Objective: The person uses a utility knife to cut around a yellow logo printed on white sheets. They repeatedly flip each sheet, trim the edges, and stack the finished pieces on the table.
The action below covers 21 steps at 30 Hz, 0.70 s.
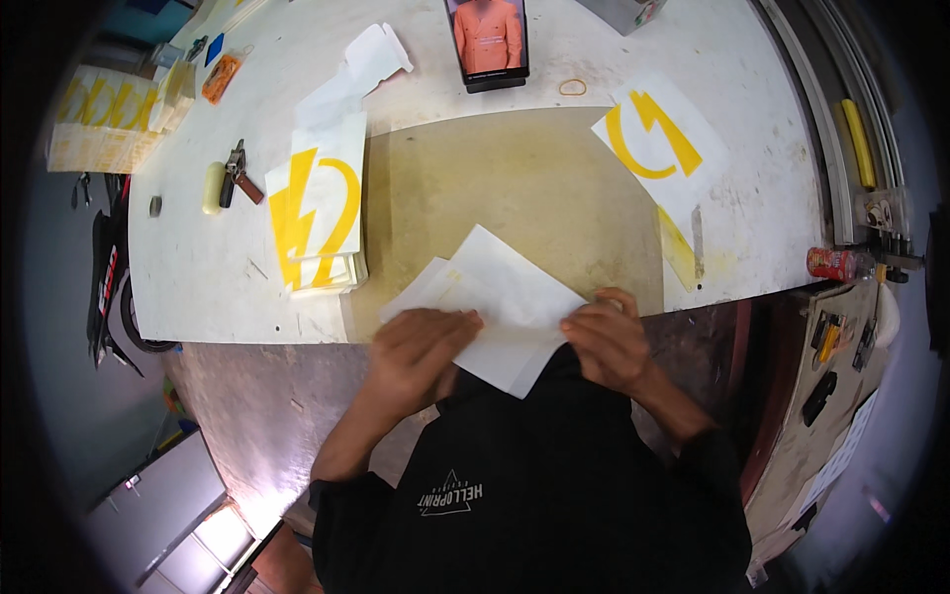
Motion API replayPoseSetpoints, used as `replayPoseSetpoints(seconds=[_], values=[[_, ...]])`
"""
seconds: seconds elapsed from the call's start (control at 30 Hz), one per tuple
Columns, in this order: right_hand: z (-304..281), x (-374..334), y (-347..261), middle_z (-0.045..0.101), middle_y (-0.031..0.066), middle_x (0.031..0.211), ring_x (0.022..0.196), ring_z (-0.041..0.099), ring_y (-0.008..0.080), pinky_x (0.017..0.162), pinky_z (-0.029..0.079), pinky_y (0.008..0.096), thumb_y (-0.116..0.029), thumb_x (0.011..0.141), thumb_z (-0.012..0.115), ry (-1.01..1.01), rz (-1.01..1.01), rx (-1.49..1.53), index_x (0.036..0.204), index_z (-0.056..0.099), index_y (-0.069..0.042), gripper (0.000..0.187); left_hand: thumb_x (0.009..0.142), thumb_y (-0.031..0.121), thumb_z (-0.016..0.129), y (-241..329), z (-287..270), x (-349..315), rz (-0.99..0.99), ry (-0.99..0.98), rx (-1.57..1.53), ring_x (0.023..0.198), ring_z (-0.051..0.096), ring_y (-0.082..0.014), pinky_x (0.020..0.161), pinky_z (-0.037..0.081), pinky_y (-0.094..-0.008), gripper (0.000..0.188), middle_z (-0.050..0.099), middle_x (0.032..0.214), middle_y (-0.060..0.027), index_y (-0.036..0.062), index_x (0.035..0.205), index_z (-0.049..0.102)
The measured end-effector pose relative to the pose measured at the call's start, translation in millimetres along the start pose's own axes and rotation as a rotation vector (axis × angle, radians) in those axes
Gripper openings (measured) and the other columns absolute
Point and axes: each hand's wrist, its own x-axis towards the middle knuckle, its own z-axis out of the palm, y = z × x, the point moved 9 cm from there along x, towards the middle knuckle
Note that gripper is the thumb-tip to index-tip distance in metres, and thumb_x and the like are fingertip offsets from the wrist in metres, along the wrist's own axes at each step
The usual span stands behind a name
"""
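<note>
A white paper sheet (505, 282) lies aslant over the front edge of the table, with a crease or bend running across it between my hands. My left hand (421, 351) grips its left side, fingers pressed together on the paper. On the opposite side my right hand (606, 342) pinches the edge, thumb hidden underneath. Another white corner shows at the left, by my left knuckles; whether it is a second sheet I cannot tell. A stack of white sheets with yellow graphics (322, 213) rests left of my hands. One printed sheet (653, 134) lies at the far right.
A tan cutting mat (475, 158) covers the table's middle. A phone (490, 45) stands at the back. Left are a pale yellow cylinder (213, 188), a tool with a brown handle (244, 183) and an orange packet (221, 79). A red bottle (831, 263) sits at the right corner.
</note>
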Motion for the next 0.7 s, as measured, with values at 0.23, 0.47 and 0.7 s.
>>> replayPoseSetpoints(seconds=[0.23, 0.47, 0.7], values=[[-16.0, -15.4, 74.6, 0.069, 0.0014, 0.087, 0.078, 0.059, 0.0054, 0.070, 0.046, 0.0209, -0.003, 0.097, 0.075, 0.364, 0.875, 0.639, 0.101, 0.070, 0.002, 0.008, 0.092, 0.047, 0.081, -59.9, -20.4, 3.2, -0.347, 0.767, -0.951, 0.131, 0.058, -0.0266, 0.106, 0.049, -0.0401, 0.094, 0.057, 0.147, -0.0189, -0.0040, 0.158, 0.036], [-22.5, -20.3, 83.0, 0.067, -0.0008, 0.091, 0.082, 0.056, 0.0055, 0.077, 0.044, 0.0211, -0.005, 0.097, 0.075, 0.382, 0.831, 0.638, 0.097, 0.071, 0.001, 0.007, 0.111, 0.014, 0.054, -100.3, 51.0, 14.0, -0.731, 0.604, -1.084, 0.087, 0.063, -0.0040, 0.080, 0.050, -0.0221, 0.029, 0.076, 0.100, -0.0027, -0.0069, 0.111, 0.075], [-18.0, -10.9, 89.3, 0.071, 0.0022, 0.101, 0.088, 0.060, 0.0059, 0.079, 0.045, 0.0224, -0.004, 0.100, 0.071, 0.058, 0.916, 0.778, 0.108, 0.068, 0.001, 0.010, 0.101, 0.007, 0.069, -117.0, 68.0, 9.8, -0.779, 0.421, -0.969, 0.086, 0.066, -0.0051, 0.068, 0.052, -0.0213, 0.020, 0.076, 0.100, -0.0049, -0.0061, 0.116, 0.072]])
